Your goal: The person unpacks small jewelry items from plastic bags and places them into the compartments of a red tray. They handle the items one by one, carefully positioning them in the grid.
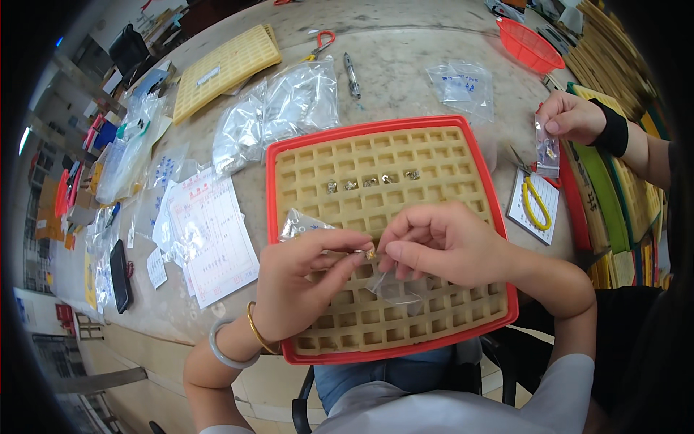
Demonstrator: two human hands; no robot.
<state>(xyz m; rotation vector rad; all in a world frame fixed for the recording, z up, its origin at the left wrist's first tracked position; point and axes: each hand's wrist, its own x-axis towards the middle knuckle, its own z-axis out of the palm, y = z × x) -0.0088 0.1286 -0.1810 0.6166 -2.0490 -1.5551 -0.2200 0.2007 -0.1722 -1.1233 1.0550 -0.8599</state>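
Observation:
Above a red-rimmed tray (512, 304) with a beige insert of square compartments, my left hand (302, 278) pinches a small gold-coloured piece (370, 254) between thumb and forefinger. It looks like jewellery, but its exact kind is too small to make out. Close beside it, my right hand (452, 246) is closed, fingers curled round the top of a small clear plastic bag (399, 291) that hangs over the compartments. Several small shiny metal pieces (370, 181) sit in one row of compartments farther up. Another small clear bag (300, 223) lies on the tray by my left hand.
At right, another person's hand (571, 119) with a black wristband holds a small bag (547, 148). Nearby lie yellow-handled scissors (536, 205) on a notepad (519, 217). Leftward are papers (210, 239), a phone (121, 275) and clear bags (300, 98). A pen (352, 75) lies beyond.

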